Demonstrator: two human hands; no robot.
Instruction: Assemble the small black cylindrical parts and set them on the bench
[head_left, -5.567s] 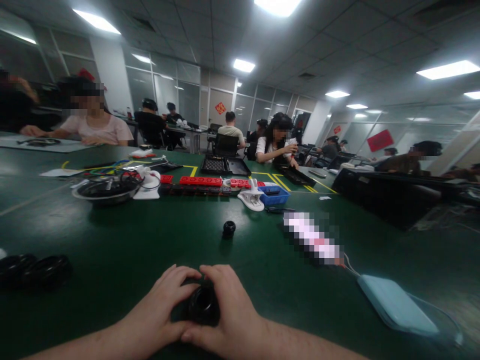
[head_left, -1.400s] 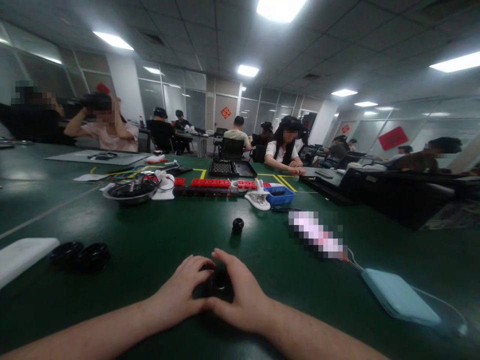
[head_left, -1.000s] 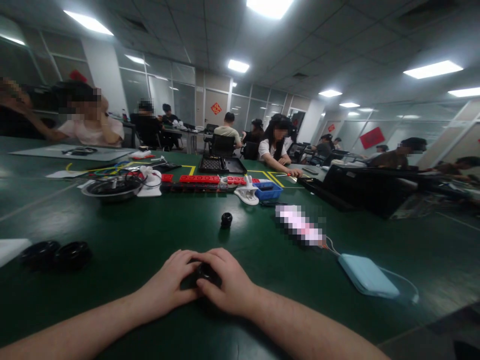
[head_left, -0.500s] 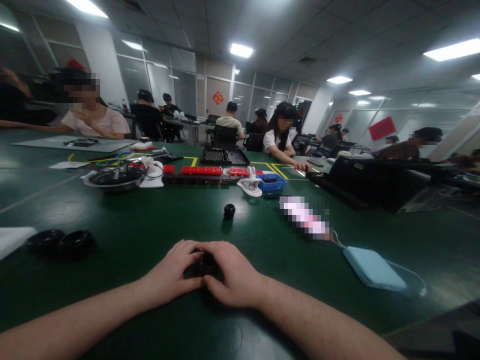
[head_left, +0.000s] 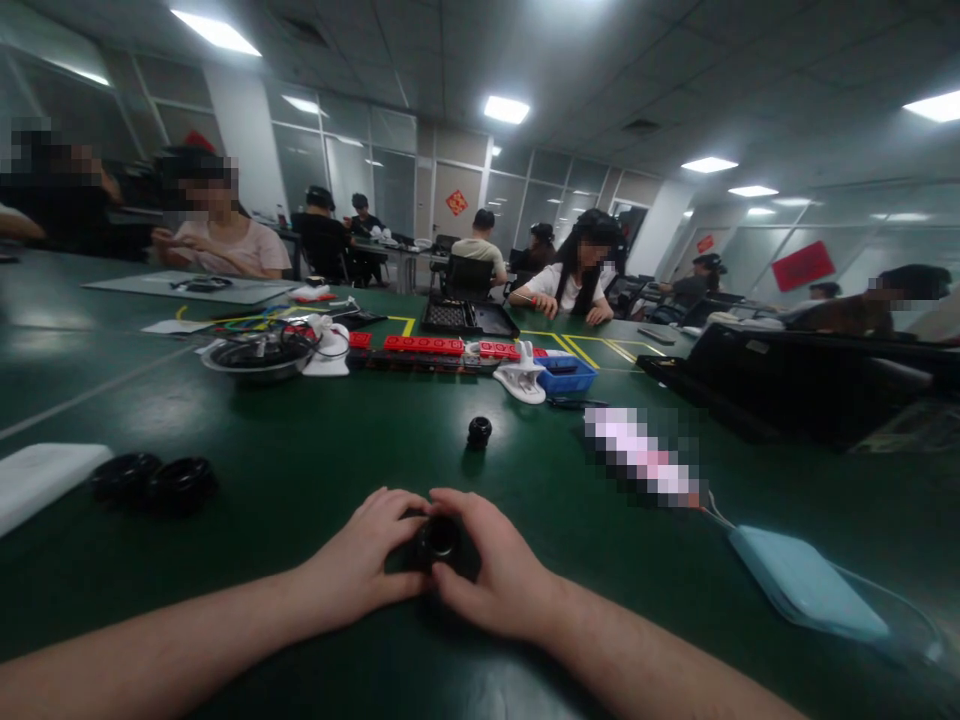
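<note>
Between my two hands, low over the green table (head_left: pixel 315 470), is a glossy black round part with a hole in its top (head_left: pixel 441 540). My left hand (head_left: pixel 371 560) curls round its left side, thumb in front and fingers behind. From the other side my right hand (head_left: pixel 499 570) grips it, thumb at the front and index finger at the back. A smaller black rounded piece (head_left: pixel 479 433) stands on the table just beyond my hands. Two larger black ring-shaped pieces (head_left: pixel 184 485) lie side by side to the left.
A white slab (head_left: pixel 52 475) lies at the left edge. At right are a pixelated pinkish item (head_left: pixel 641 455) and a light blue case with a cable (head_left: pixel 810 580). Farther back stand a metal bowl (head_left: pixel 259 360), red blocks (head_left: pixel 424 345) and a blue bin (head_left: pixel 566 375). Co-workers sit beyond.
The view has shifted, so the table things appear farther right. My right hand has opened its grip slightly, and the part's hole now shows. A co-worker across the table has drawn an arm back.
</note>
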